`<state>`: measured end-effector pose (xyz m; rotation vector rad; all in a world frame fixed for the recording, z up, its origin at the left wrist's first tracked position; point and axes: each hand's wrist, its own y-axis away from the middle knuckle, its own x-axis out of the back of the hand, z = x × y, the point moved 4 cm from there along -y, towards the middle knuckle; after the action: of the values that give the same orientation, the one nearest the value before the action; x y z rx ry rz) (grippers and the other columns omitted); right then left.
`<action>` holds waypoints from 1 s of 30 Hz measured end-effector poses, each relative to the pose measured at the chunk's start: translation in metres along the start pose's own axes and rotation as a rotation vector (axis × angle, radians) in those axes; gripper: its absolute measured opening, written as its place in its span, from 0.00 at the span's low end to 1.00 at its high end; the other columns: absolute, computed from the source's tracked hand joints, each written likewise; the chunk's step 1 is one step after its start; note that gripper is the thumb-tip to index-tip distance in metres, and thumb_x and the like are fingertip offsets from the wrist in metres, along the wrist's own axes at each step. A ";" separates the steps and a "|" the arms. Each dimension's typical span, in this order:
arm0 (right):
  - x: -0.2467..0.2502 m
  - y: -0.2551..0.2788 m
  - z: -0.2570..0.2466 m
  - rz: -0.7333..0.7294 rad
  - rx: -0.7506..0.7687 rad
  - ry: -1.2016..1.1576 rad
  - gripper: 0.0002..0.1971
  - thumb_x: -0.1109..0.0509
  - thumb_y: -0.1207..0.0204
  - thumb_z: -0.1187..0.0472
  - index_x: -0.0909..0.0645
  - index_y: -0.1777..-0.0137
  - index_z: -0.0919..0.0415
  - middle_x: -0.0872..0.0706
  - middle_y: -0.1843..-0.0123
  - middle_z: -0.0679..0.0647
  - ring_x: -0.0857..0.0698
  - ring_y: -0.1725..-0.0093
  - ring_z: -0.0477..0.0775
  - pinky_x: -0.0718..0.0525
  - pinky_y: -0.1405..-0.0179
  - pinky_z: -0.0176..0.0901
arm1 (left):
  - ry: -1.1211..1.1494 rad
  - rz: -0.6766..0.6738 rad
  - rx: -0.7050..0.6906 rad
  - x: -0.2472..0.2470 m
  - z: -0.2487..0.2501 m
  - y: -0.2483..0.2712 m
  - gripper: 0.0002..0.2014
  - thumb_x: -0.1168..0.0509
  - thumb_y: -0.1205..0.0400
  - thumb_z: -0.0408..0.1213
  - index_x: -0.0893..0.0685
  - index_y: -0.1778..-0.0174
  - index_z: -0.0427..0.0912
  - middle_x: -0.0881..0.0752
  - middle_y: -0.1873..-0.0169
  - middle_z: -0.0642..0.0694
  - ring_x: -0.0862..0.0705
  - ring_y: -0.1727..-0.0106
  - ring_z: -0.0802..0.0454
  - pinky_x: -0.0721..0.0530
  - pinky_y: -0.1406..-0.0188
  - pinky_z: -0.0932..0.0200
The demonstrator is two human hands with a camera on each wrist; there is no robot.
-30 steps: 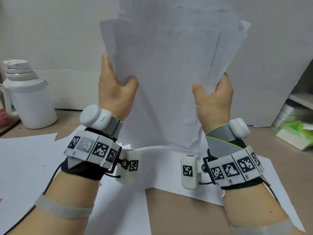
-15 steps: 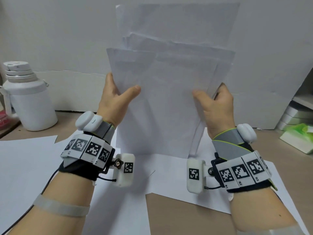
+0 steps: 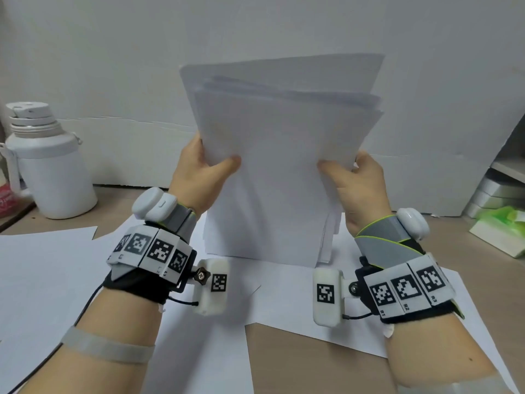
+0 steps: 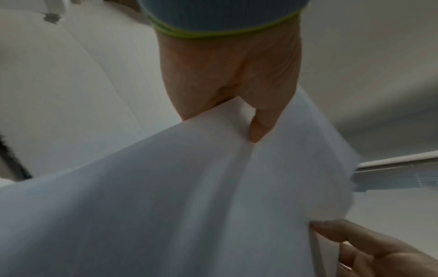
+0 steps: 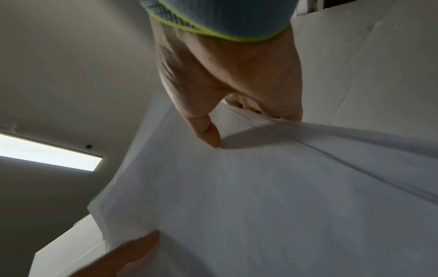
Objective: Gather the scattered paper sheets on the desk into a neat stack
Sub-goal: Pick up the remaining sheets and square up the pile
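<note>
Left hand [image 3: 199,169] and right hand [image 3: 359,186] — fingers gripping upright paper stack [image 3: 278,155]; bottom edge on desk [image 3: 312,359].

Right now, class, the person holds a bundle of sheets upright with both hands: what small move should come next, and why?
Probably tap the bundle down again on its bottom edge. The left hand and right hand grip its sides, yet the top edges are stepped and uneven, so the sheets are not squared. Loose sheets lie on the desk.
</note>
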<state>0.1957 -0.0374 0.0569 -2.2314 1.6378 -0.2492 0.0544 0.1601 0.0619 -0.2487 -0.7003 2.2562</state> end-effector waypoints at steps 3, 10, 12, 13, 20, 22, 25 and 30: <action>0.003 -0.002 -0.001 0.029 0.032 -0.009 0.04 0.26 0.26 0.70 0.15 0.54 0.63 0.10 0.59 0.52 0.13 0.61 0.51 0.12 0.55 0.49 | -0.041 0.010 -0.061 -0.002 0.003 -0.002 0.17 0.29 0.23 0.29 0.15 0.37 0.42 0.09 0.46 0.52 0.10 0.45 0.57 0.13 0.40 0.54; 0.004 -0.002 0.010 0.002 -0.044 -0.026 0.15 0.21 0.25 0.64 0.19 0.41 0.65 0.09 0.54 0.56 0.10 0.58 0.53 0.11 0.56 0.47 | -0.015 0.199 -0.120 0.005 0.007 -0.003 0.13 0.30 0.22 0.26 0.15 0.44 0.45 0.10 0.54 0.55 0.12 0.54 0.60 0.13 0.52 0.60; 0.008 -0.003 0.018 0.005 -0.107 0.065 0.21 0.19 0.28 0.60 0.20 0.38 0.64 0.10 0.49 0.56 0.09 0.55 0.53 0.12 0.57 0.45 | 0.066 0.292 -0.109 0.012 0.005 -0.005 0.14 0.30 0.23 0.25 0.16 0.45 0.45 0.10 0.55 0.57 0.12 0.56 0.62 0.14 0.52 0.62; 0.011 -0.004 0.022 0.023 -0.132 0.110 0.25 0.18 0.29 0.58 0.22 0.36 0.63 0.11 0.45 0.57 0.10 0.53 0.53 0.12 0.55 0.45 | 0.114 0.337 -0.102 0.015 0.004 -0.006 0.14 0.30 0.24 0.25 0.17 0.45 0.45 0.10 0.56 0.58 0.12 0.57 0.63 0.15 0.53 0.62; -0.002 -0.002 0.055 0.008 -0.428 -0.410 0.42 0.18 0.30 0.59 0.35 0.18 0.57 0.13 0.33 0.56 0.13 0.34 0.62 0.12 0.42 0.57 | 0.384 0.446 0.003 0.026 -0.014 -0.009 0.16 0.26 0.28 0.29 0.16 0.47 0.47 0.10 0.52 0.46 0.11 0.51 0.49 0.13 0.48 0.53; -0.021 0.006 0.054 -0.131 -0.543 -0.732 0.27 0.25 0.24 0.62 0.23 0.24 0.57 0.13 0.31 0.58 0.15 0.31 0.62 0.17 0.33 0.59 | 0.442 0.441 0.031 0.025 -0.019 -0.010 0.17 0.27 0.26 0.26 0.16 0.43 0.44 0.10 0.51 0.44 0.11 0.50 0.47 0.12 0.46 0.51; -0.032 0.012 0.058 -0.189 -0.544 -0.764 0.23 0.29 0.23 0.67 0.21 0.26 0.62 0.15 0.29 0.62 0.15 0.30 0.63 0.18 0.30 0.60 | 0.513 0.449 0.086 0.027 -0.024 -0.011 0.17 0.31 0.21 0.22 0.18 0.41 0.44 0.10 0.51 0.46 0.11 0.51 0.49 0.11 0.50 0.53; -0.017 0.004 0.048 -0.046 -0.311 -0.560 0.11 0.29 0.24 0.76 0.14 0.45 0.64 0.10 0.44 0.65 0.11 0.42 0.64 0.15 0.35 0.65 | 0.660 0.358 0.224 0.021 -0.040 -0.009 0.14 0.30 0.20 0.24 0.18 0.42 0.45 0.12 0.49 0.43 0.11 0.48 0.42 0.11 0.46 0.37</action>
<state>0.2035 -0.0138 0.0127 -2.2667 1.3804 0.6078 0.0600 0.1969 0.0348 -1.0139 -0.0520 2.3414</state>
